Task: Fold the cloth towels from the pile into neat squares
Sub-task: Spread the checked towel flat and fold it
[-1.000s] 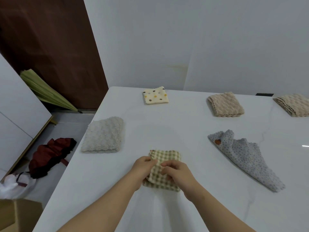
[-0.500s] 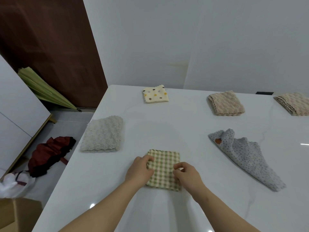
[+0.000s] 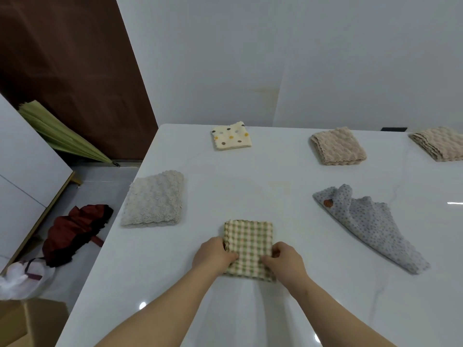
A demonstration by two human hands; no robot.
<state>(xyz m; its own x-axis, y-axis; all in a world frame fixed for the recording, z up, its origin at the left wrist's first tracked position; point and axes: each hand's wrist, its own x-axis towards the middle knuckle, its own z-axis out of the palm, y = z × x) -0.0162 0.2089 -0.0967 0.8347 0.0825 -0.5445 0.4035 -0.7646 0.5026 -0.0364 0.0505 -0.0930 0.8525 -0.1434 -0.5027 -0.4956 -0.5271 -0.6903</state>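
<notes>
Checked towel lies folded small on the counter, close in: left hand pinches its left side, right hand its right, each grip clamped on cloth. Best now: square the edges, press flat, keep layers aligned

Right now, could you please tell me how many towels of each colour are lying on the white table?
Green checked towel: 1
Cream spotted towel: 1
Beige towels: 2
Off-white fluffy towel: 1
Grey dotted towel: 1
Total: 6
</notes>
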